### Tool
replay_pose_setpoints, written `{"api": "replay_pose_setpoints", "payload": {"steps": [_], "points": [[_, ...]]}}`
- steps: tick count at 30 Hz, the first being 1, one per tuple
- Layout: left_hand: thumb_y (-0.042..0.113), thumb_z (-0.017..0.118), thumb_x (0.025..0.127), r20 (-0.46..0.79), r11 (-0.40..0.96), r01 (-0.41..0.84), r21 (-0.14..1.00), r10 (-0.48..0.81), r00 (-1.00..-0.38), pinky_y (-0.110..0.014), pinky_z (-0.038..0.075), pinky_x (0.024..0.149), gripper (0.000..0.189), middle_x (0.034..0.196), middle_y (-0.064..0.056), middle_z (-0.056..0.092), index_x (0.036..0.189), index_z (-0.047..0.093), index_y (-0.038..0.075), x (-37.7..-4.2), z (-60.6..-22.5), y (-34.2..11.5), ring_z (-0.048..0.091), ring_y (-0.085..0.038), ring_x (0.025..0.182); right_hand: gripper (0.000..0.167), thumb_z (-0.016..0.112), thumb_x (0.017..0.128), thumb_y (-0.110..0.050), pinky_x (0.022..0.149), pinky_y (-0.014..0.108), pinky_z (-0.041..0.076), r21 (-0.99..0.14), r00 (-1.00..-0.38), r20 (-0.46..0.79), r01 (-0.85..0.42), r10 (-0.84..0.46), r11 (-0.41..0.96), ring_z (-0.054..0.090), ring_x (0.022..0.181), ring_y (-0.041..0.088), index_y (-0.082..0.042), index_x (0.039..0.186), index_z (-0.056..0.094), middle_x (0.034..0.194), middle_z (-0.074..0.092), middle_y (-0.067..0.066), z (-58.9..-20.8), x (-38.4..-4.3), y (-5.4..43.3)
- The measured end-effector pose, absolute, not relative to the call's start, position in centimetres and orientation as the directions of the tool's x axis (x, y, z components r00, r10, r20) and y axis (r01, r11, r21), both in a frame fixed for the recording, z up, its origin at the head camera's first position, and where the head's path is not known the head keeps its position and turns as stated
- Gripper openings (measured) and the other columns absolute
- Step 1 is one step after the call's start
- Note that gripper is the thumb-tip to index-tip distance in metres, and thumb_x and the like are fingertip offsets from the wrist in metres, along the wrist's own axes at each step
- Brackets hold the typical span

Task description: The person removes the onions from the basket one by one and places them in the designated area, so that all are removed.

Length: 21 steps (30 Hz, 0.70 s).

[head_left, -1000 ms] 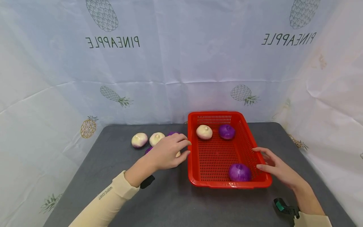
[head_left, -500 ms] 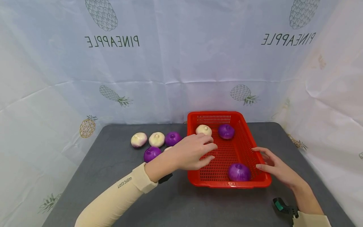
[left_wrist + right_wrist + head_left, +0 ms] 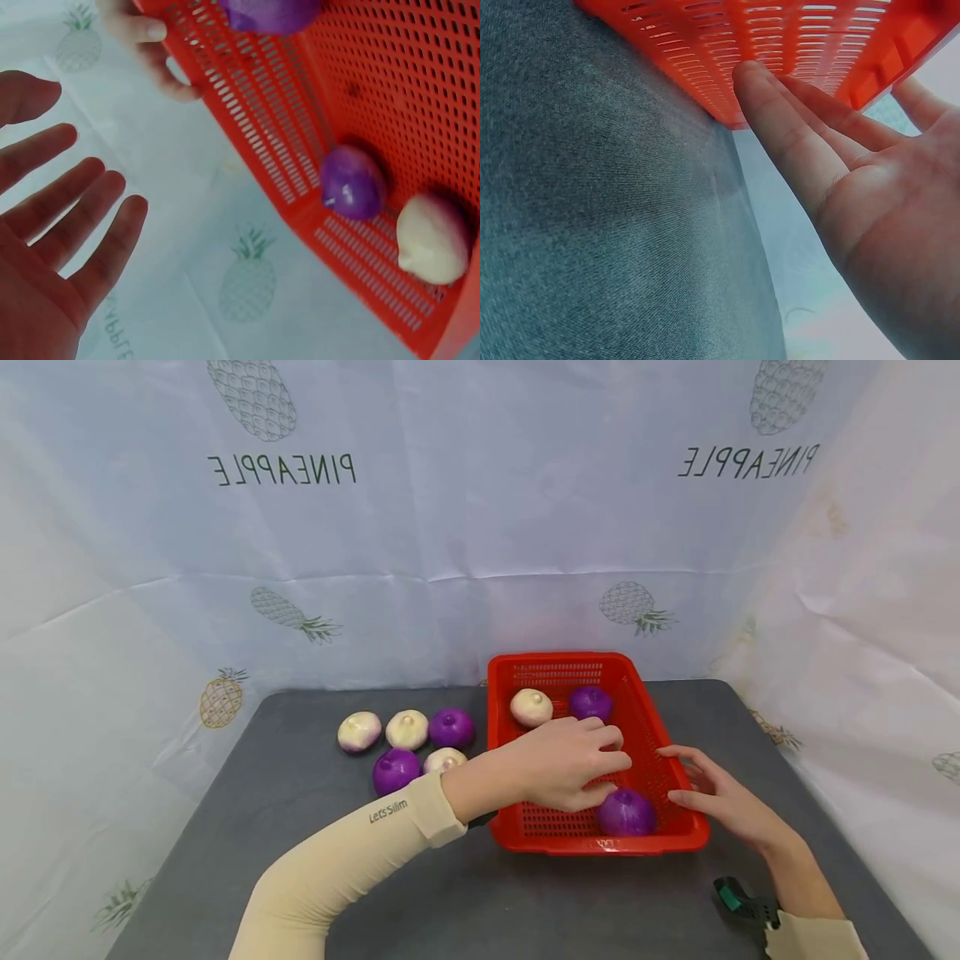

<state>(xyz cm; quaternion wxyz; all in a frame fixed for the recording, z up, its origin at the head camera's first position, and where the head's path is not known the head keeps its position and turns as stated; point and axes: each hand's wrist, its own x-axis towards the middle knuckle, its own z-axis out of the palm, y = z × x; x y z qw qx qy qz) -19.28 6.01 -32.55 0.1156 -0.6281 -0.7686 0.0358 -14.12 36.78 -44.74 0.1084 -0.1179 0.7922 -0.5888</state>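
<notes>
My left hand (image 3: 573, 764) hovers over the red plastic basket (image 3: 600, 846), fingers spread and slightly bent, holding nothing. Just beyond its fingertips is a purple onion (image 3: 627, 812) at the basket's near right. A cream onion-like bulb (image 3: 532, 707) and another purple onion (image 3: 591, 703) sit at the basket's far end; the left wrist view also shows the cream bulb (image 3: 433, 238). My right hand (image 3: 723, 797) touches the basket's right rim with its fingertips. In the right wrist view, fairly straight fingers (image 3: 787, 139) lie along the basket's slotted outer wall (image 3: 757, 45).
Left of the basket, several bulbs stand close together on the dark table (image 3: 300, 827): cream ones (image 3: 359, 732) and purple onions (image 3: 452, 727). A white cloth printed with pineapples (image 3: 450, 527) hangs behind the table and along its sides.
My left hand has moved right, from beside the bulbs on the table to above the basket, nearer the front purple onion. The right hand stays at the rim. The view has shifted slightly.
</notes>
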Motion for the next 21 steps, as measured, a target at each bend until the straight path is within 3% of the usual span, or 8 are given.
{"api": "replay_pose_setpoints", "payload": {"steps": [7, 13, 21], "points": [[0.040, 0.058, 0.099, 0.021, 0.201, 0.959, -0.198, 0.979, -0.201, -0.020, 0.047, 0.088, 0.039, 0.123, 0.004, 0.059, 0.134, 0.064, 0.025, -19.8, -34.0, 8.3, 0.053, -0.011, 0.105, 0.061, 0.062, 0.096, -0.011, 0.081, 0.042, 0.060, -0.952, -0.952, -0.038, -0.057, -0.304, 0.299, 0.066, 0.108, 0.017, -0.008, 0.149, 0.032, 0.135, 0.052, 0.020, -44.7, -14.2, 36.6], [0.042, 0.057, 0.100, -0.064, 0.186, 0.956, -0.226, 0.977, -0.205, -0.021, 0.047, 0.079, 0.034, 0.114, 0.006, 0.056, 0.129, 0.065, 0.027, -19.9, -35.3, 9.5, 0.051, -0.011, 0.100, 0.061, 0.062, 0.097, -0.011, 0.081, 0.043, 0.060, -0.956, -0.947, -0.036, -0.061, -0.320, 0.288, 0.067, 0.109, 0.019, -0.008, 0.149, 0.032, 0.135, 0.053, 0.020, -44.8, -14.2, 36.7], [0.043, 0.058, 0.099, -0.130, 0.181, 0.959, -0.219, 0.968, -0.213, -0.021, 0.046, 0.077, 0.038, 0.116, 0.008, 0.054, 0.134, 0.062, 0.030, -20.1, -36.4, 11.1, 0.049, -0.011, 0.101, 0.060, 0.061, 0.097, -0.010, 0.082, 0.042, 0.060, -0.955, -0.944, -0.027, -0.072, -0.328, 0.287, 0.066, 0.109, 0.017, -0.008, 0.149, 0.031, 0.129, 0.060, -0.001, -45.0, -14.2, 36.9]]}}
